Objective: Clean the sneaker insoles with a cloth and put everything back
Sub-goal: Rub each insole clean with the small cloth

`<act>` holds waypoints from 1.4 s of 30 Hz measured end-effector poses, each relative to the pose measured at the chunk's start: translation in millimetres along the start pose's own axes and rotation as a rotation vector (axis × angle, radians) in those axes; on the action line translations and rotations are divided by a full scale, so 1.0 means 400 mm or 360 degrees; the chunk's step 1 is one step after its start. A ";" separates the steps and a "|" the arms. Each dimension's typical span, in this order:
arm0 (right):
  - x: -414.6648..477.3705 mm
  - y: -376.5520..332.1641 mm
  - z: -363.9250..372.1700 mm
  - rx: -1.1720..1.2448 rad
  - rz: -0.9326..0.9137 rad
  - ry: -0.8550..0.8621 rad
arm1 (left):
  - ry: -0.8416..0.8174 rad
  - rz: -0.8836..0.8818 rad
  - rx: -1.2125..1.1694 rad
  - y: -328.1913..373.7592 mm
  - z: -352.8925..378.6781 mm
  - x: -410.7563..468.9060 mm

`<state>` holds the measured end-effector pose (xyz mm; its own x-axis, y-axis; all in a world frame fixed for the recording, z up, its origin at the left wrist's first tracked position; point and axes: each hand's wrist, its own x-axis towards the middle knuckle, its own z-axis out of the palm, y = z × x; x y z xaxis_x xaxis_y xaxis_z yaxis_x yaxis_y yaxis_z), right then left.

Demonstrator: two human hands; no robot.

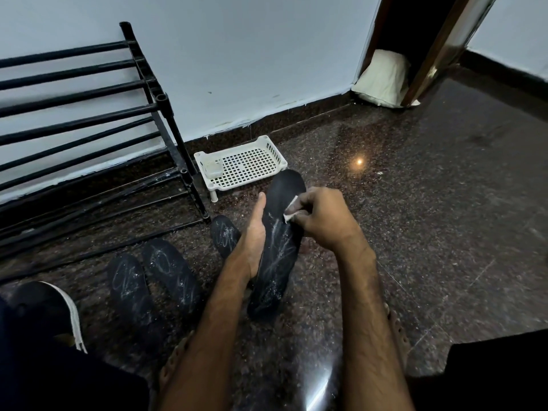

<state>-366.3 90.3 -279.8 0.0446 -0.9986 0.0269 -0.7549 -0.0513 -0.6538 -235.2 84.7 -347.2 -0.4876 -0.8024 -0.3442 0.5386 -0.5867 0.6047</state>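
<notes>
Insoles first: the held insole (pixel 278 256) is tilted up off the floor (pixel 415 203) right in front of me. Its far end points toward the white tray (pixel 278 158), and I can't tell whether its near end touches the floor. My left hand (pixel 255 232) grips it along its left edge, thumb straight up the side and fingers hidden behind it. My right hand (pixel 320 218) is curled tight, pinching a small white cloth (pixel 289 216) against the upper part of the insole's face.

Risks, as I judge them: the cloth is only a small wad, so my knuckles rather than the fabric may end up rubbing, and the white marks lower down could get missed. Pressing hard on an insole gripped by one edge could bend it or twist it out of the left hand. Loosened white grit may also fall onto the loose insoles (pixel 172 271) lying beside it and dirty them further.

Count:
- Four insoles in all: the held one plus three loose on the floor, one just behind the left hand and two side by side further left. All carry white marks.
- One cloth.
- One sneaker (pixel 44 310) in view at lower left; I can't see any others.
- One tray, holding one small clear container (pixel 214 170).
- One black shoe rack (pixel 160 114) against the wall.
</notes>
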 end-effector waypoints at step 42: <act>-0.013 -0.007 -0.015 0.0099 -0.0194 0.0211 | 0.0020 0.0132 0.0029 0.013 0.034 0.003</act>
<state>-368.3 95.6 -273.7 0.0433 -0.9777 0.2054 -0.7072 -0.1753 -0.6850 -242.2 82.2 -334.8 -0.4331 -0.8496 -0.3009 0.5641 -0.5159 0.6447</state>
